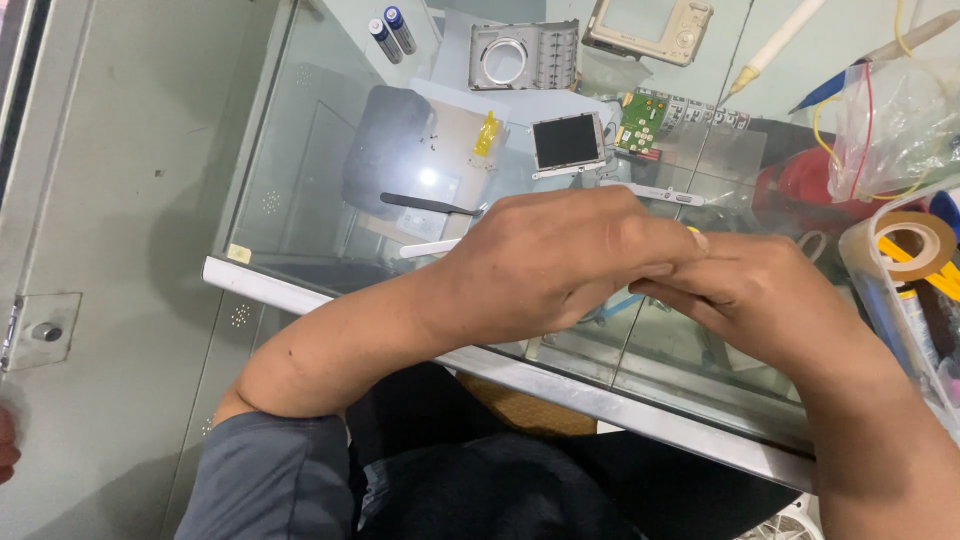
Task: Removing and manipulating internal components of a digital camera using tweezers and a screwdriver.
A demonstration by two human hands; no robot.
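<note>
My left hand (pixel 560 260) and my right hand (pixel 760 290) are pressed together above the front of a glass counter (pixel 300 180). Both have their fingers curled shut around one small item that is almost fully hidden. Only its yellow tip (pixel 697 236) shows where the hands meet. My left hand lies over the fingers of my right hand. Just beyond the hands lie a white stick (pixel 428 247), black tweezers (pixel 430 205) and a thin silver strip (pixel 655 192).
Camera parts are spread farther back: a small screen (pixel 567 142), a green circuit board (pixel 640 120), a grey front shell (pixel 523 55), a silver camera body (pixel 650 25) and two batteries (pixel 392 30). A tape roll (pixel 915 245) and a plastic bag (pixel 890 120) crowd the right.
</note>
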